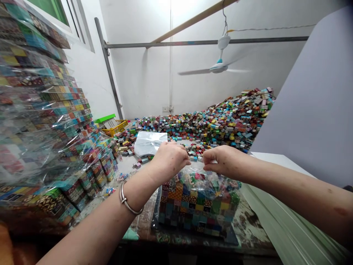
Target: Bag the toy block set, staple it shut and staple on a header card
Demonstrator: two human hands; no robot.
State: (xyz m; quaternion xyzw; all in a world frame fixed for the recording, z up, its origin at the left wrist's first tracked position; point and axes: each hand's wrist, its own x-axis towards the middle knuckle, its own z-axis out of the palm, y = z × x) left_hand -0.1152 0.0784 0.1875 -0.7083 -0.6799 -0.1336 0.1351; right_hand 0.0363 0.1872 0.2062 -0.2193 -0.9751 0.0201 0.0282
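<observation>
A block of stacked small patterned boxes (pixel 195 209), wrapped in clear plastic film (pixel 204 180), stands on a dark board (pixel 231 237) at the table's front. Above its back left part is my left hand (pixel 172 158), its fingers pinched together and a metal bangle on the wrist. My right hand (pixel 216 158) is above the back right part, fingers curled in a pinch. Both hands are at the loose top of the clear film, a short way apart. The film between the fingertips is thin and hard to make out.
Wrapped stacks of boxes (pixel 63 110) rise at the left. A heap of loose small boxes (pixel 234 117) spreads along the back. A silvery plastic bag (pixel 150 142) lies behind my left hand, a yellow basket (pixel 116 127) farther left. A white panel (pixel 309 99) leans at right; a fan (pixel 219 68) hangs above.
</observation>
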